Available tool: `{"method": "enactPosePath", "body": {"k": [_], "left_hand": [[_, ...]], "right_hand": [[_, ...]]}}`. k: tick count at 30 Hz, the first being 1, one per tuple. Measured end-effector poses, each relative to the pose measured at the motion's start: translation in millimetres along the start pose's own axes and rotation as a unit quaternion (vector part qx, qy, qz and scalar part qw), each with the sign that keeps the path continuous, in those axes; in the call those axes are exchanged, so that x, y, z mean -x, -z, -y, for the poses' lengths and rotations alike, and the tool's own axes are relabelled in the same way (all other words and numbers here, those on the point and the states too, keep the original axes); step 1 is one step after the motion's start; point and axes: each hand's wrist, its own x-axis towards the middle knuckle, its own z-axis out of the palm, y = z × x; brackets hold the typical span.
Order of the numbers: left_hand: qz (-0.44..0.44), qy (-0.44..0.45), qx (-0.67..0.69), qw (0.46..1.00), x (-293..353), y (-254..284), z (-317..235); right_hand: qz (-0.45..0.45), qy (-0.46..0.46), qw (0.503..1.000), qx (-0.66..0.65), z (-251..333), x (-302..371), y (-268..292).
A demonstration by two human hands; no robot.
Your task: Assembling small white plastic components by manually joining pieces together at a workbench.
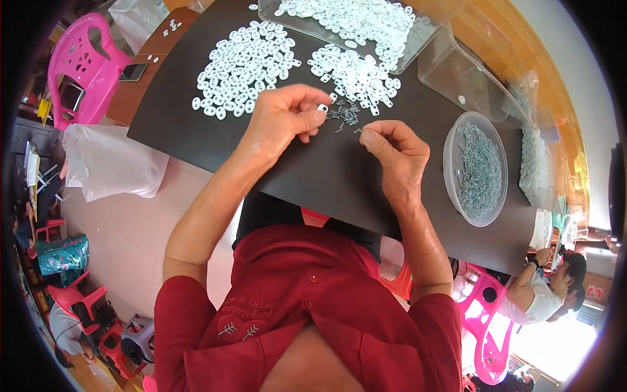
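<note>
My left hand [275, 123] is closed in a pinch on a small white plastic piece [322, 109] with a hole in it. Close by on the right, my right hand [401, 157] is also closed, thumb against forefinger, with a small grey screw [358, 130] at the fingertips. A little heap of grey screws [349, 114] lies on the table just beyond the gap between my hands. Behind it is a loose pile of white tabbed pieces [356, 75]. White oval pieces [240, 68] are spread out beyond my left hand.
A clear tray [424, 29] of white pieces stands at the back of the dark table [326, 176]. Right of it is a clear box [444, 72]. A round tub [449, 171] full of screws sits at the right. Pink chairs [91, 65] stand around; another person [545, 291] sits at right.
</note>
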Motion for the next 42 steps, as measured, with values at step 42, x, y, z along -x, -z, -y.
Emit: {"method": "enactPosePath", "body": {"k": [42], "left_hand": [[-0.079, -0.07, 0.073, 0.992, 46, -31, 24]], "right_hand": [[0.038, 0.099, 0.993, 0.052, 2, 14, -38]]}}
